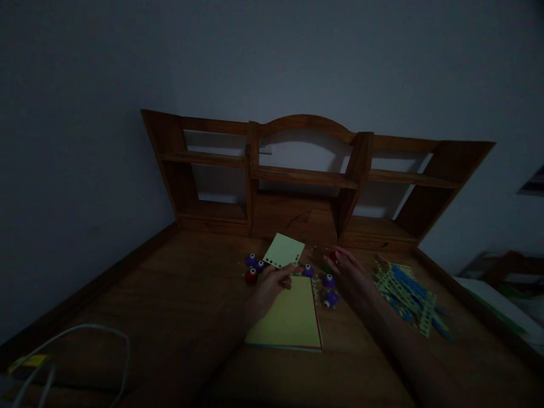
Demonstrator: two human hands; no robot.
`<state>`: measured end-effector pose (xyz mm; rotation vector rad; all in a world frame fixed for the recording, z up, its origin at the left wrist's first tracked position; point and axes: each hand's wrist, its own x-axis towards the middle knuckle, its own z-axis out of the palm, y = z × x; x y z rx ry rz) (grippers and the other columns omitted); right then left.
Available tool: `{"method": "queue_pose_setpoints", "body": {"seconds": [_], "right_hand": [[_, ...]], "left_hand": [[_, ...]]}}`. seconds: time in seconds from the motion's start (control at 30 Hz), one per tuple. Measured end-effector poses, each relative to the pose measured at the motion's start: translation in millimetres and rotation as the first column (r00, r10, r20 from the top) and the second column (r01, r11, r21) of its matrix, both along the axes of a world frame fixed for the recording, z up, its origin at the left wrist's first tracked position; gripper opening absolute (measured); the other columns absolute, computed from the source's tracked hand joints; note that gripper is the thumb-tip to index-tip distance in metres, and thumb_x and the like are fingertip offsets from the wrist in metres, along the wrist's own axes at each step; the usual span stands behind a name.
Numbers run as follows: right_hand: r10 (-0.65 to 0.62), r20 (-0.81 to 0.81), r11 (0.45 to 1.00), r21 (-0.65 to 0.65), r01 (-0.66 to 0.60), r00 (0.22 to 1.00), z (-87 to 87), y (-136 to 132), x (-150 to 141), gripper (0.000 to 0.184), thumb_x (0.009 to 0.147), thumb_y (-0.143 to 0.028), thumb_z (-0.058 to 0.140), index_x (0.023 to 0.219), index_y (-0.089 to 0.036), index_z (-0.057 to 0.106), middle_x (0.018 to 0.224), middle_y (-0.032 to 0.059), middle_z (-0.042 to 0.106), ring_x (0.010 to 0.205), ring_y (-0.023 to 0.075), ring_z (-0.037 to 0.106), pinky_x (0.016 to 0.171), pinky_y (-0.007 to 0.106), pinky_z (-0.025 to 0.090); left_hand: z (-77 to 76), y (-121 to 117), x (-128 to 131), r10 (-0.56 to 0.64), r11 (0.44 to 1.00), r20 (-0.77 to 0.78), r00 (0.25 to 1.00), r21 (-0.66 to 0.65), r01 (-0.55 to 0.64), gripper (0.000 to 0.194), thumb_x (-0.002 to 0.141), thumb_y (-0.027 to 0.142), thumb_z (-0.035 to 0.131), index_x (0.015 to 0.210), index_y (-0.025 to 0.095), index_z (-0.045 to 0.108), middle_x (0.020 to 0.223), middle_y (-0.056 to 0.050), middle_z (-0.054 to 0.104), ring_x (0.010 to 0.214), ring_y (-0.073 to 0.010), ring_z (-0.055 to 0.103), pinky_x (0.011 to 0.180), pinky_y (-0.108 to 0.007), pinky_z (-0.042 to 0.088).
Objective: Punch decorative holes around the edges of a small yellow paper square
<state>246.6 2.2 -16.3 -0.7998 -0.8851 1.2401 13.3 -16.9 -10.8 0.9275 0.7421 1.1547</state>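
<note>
My left hand [272, 285] is over the top of a pad of yellow paper [293, 317], index finger stretched to the right and the other fingers partly curled; I see nothing held in it. My right hand [349, 273] has its thumb and fingers around a small red craft punch [332, 256]. A pale yellow sheet [284, 249] with a row of punched holes along its near edge lies beyond the left hand. Purple punches [330, 298] stand on both sides of the pad, and another red punch [251, 275] is left of my left hand.
Small paper bits [317, 289] are scattered around the punches. On the right lies a pile of yellow and blue punched paper strips [408, 292]. A wooden shelf unit [304, 177] stands along the back of the wooden desk [170, 294]. A white cable [102, 327] curves at front left.
</note>
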Motion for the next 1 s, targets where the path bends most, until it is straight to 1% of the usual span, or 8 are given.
{"method": "queue_pose_setpoints", "body": {"seconds": [0.13, 0.3, 0.4, 0.53, 0.63, 0.77, 0.83, 1.0], "right_hand": [[0.064, 0.037, 0.998, 0.006, -0.064, 0.997, 5.7, -5.4, -4.6, 0.044, 0.067, -0.028, 0.079, 0.107, -0.026, 0.061, 0.104, 0.0025, 0.066, 0.102, 0.0211, 0.064, 0.089, 0.031, 0.052], [0.093, 0.176, 0.995, -0.043, -0.087, 0.98, 13.4, -17.0, -13.8, 0.034, 0.071, -0.032, 0.075, 0.101, -0.023, 0.062, 0.098, 0.0032, 0.069, 0.073, 0.0145, 0.067, 0.06, 0.022, 0.053], [0.126, 0.199, 0.992, -0.022, -0.124, 0.972, 21.9, -23.9, -20.0, 0.032, 0.07, -0.03, 0.077, 0.098, -0.023, 0.062, 0.097, 0.0039, 0.07, 0.083, 0.0175, 0.067, 0.069, 0.026, 0.053], [0.147, 0.22, 0.989, 0.002, -0.151, 0.964, 28.9, -26.4, -21.9, 0.046, 0.066, -0.027, 0.079, 0.109, -0.023, 0.062, 0.105, 0.0066, 0.069, 0.098, 0.022, 0.064, 0.084, 0.034, 0.05], [0.075, 0.282, 0.995, 0.043, -0.091, 0.957, 26.2, -23.9, -20.4, 0.045, 0.062, -0.025, 0.081, 0.104, -0.022, 0.065, 0.106, 0.0068, 0.068, 0.096, 0.0215, 0.064, 0.082, 0.032, 0.05], [-0.016, 0.31, 0.994, 0.108, -0.018, 0.951, 18.2, -21.5, -21.7, 0.047, 0.059, -0.025, 0.083, 0.102, -0.022, 0.066, 0.094, 0.0041, 0.069, 0.081, 0.0182, 0.064, 0.068, 0.027, 0.051], [-0.005, 0.32, 0.992, 0.119, -0.035, 0.947, 15.7, -21.5, -23.5, 0.047, 0.059, -0.025, 0.083, 0.102, -0.022, 0.065, 0.092, 0.0038, 0.068, 0.077, 0.0171, 0.064, 0.067, 0.027, 0.05], [0.028, 0.334, 0.992, 0.106, -0.067, 0.942, 13.8, -22.6, -25.3, 0.043, 0.058, -0.027, 0.084, 0.096, -0.023, 0.064, 0.093, 0.003, 0.069, 0.081, 0.0185, 0.064, 0.071, 0.03, 0.05]], "left_hand": [[-3.1, 3.7, -2.7, 0.013, 0.996, -0.013, 1.0, 0.088, -0.012, 0.032, 0.07, 0.041, 0.071, 0.073, 0.01, 0.064, 0.075, -0.006, 0.066, 0.053, -0.0076, 0.049, 0.052, -0.021, 0.038], [-5.9, 3.2, -2.7, 0.023, 0.99, -0.159, 0.987, 0.142, -0.001, 0.04, 0.072, 0.047, 0.068, 0.09, 0.011, 0.065, 0.081, -0.007, 0.067, 0.053, -0.0083, 0.05, 0.049, -0.021, 0.038], [-5.2, 4.6, -3.4, 0.049, 0.981, -0.193, 0.98, 0.193, -0.011, 0.045, 0.073, 0.049, 0.066, 0.096, 0.011, 0.063, 0.082, -0.006, 0.066, 0.051, -0.0077, 0.048, 0.047, -0.02, 0.038], [-1.0, 5.2, -3.8, 0.044, 0.974, -0.238, 0.97, 0.226, 0.011, 0.044, 0.074, 0.05, 0.065, 0.091, 0.01, 0.064, 0.079, -0.007, 0.066, 0.049, -0.0079, 0.048, 0.047, -0.021, 0.038], [0.7, 5.4, -2.8, 0.073, 0.975, -0.275, 0.959, 0.222, -0.011, 0.042, 0.074, 0.05, 0.065, 0.088, 0.011, 0.065, 0.078, -0.006, 0.067, 0.048, -0.0078, 0.047, 0.047, -0.021, 0.037], [0.0, 7.3, -1.1, 0.125, 0.969, -0.336, 0.934, 0.245, -0.042, 0.041, 0.074, 0.051, 0.063, 0.071, 0.011, 0.066, 0.055, -0.001, 0.06, 0.046, -0.0094, 0.047, 0.05, -0.022, 0.035], [0.9, 7.4, -0.6, 0.135, 0.971, -0.352, 0.926, 0.232, -0.054, 0.04, 0.074, 0.051, 0.064, 0.068, 0.012, 0.066, 0.048, 0.001, 0.055, 0.044, -0.0099, 0.047, 0.05, -0.022, 0.033], [9.2, 3.1, 1.2, 0.141, 0.977, -0.355, 0.924, 0.204, -0.07, 0.039, 0.074, 0.051, 0.063, 0.067, 0.013, 0.065, 0.049, 0.001, 0.056, 0.045, -0.0104, 0.047, 0.05, -0.023, 0.033]]}}
